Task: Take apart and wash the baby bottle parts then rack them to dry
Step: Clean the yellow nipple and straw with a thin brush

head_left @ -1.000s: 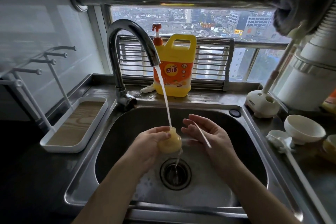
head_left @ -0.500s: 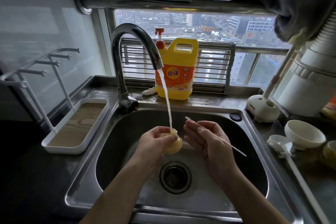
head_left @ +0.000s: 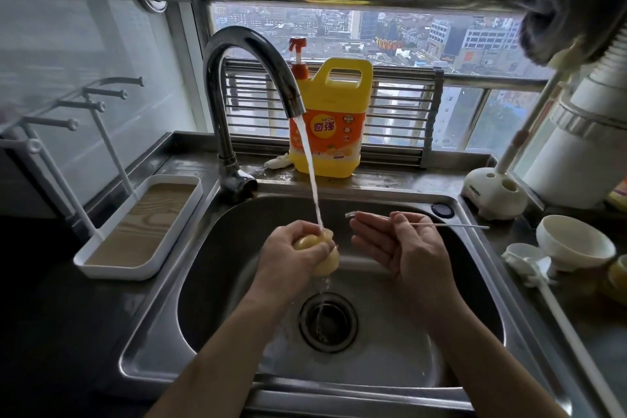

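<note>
The left grip (head_left: 291, 254) is curled round the soft yellow rubbery teat (head_left: 327, 260), holding it over the steel sink (head_left: 217, 265) under the stream from the curved chrome tap (head_left: 251, 54). The right grip (head_left: 407, 248) pinches the thin white straw-like rod (head_left: 451, 225) — it has swung from a slant to level, its tip just beside the water. Rinsing looks unfinished — neither part has reached the white peg drying rack (head_left: 101, 241) on the desk.

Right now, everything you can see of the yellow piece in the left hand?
The yellow bottle part is rounded, translucent amber, seemingly soft silicone, wet. The left hand grips it, fingers curled round it, above the sink drain. The faucet stream lands on its top and runs off below.
</note>
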